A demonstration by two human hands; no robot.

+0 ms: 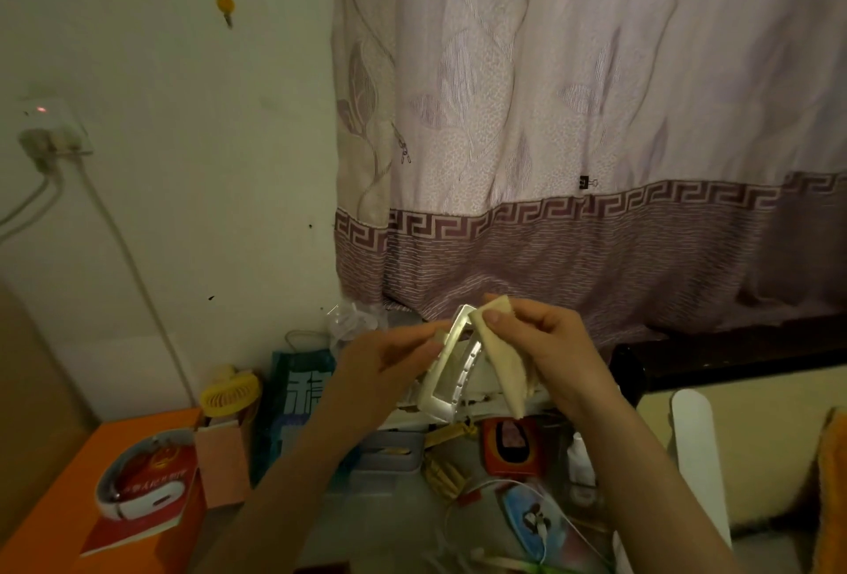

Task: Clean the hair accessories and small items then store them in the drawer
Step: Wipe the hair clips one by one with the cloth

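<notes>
Hair claw clip (451, 367), pale and rectangular, held up over the cluttered desk, left hand (389, 355) gripping its side, right hand (545, 344) pinching a beige cloth (502, 358) against it (clip's lower end hidden), dim light.

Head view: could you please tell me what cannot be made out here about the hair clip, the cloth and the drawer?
- Hair clip: lower end hidden behind the left hand; dirt too dim to judge.
- Cloth: far side covered by the right hand.
- Drawer: none identifiable; arms cover the clutter below.
- Red booklet: print too small.
</notes>
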